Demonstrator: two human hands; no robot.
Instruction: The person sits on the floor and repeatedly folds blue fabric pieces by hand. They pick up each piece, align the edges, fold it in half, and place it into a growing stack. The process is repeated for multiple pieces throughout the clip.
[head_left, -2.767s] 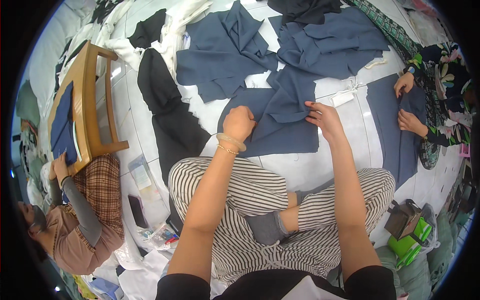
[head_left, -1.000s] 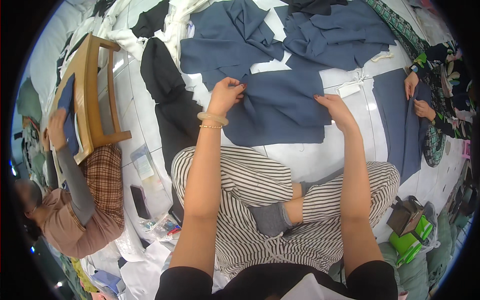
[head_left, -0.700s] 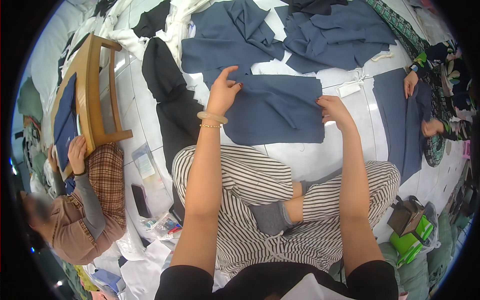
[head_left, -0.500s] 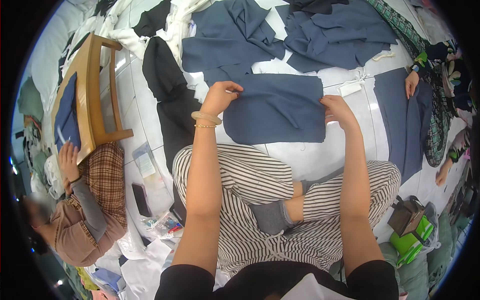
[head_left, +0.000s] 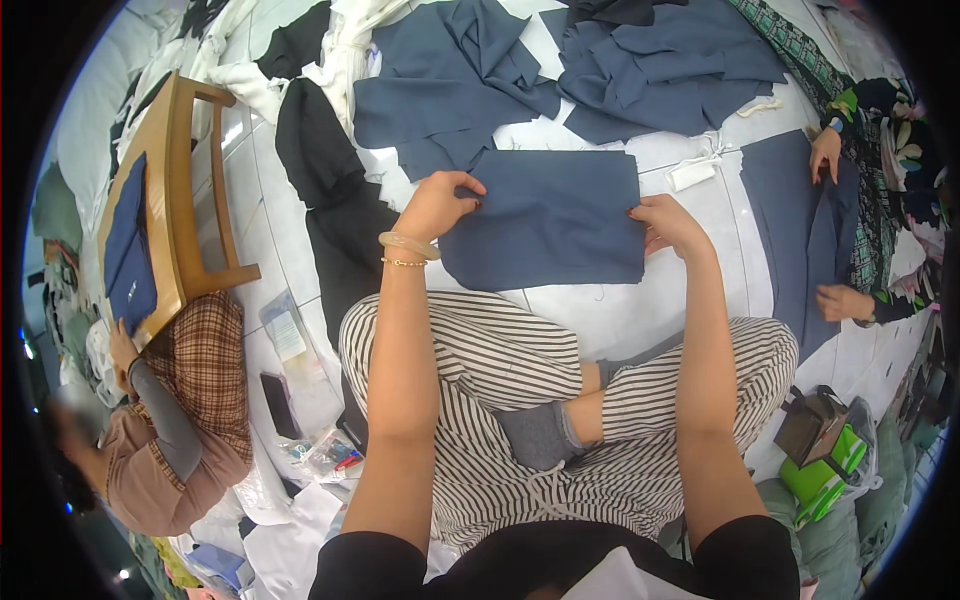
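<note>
A slate-blue folded rectangular cloth panel (head_left: 545, 215) lies on white floor tiles (head_left: 640, 315). The loose trousers (head_left: 500, 370) are black-and-white striped, the ankle sock (head_left: 540, 435) grey, the wrist bangle (head_left: 408, 243) pale, perhaps jade-like.

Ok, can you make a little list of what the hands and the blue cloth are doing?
left hand: grips the left edge of the folded blue cloth
right hand: grips its right edge
cloth: flat, neat rectangle on the white floor
behind it: pile of loose blue pieces
left side: black garment, wooden stool
others: a person's hands on blue fabric at right
</note>
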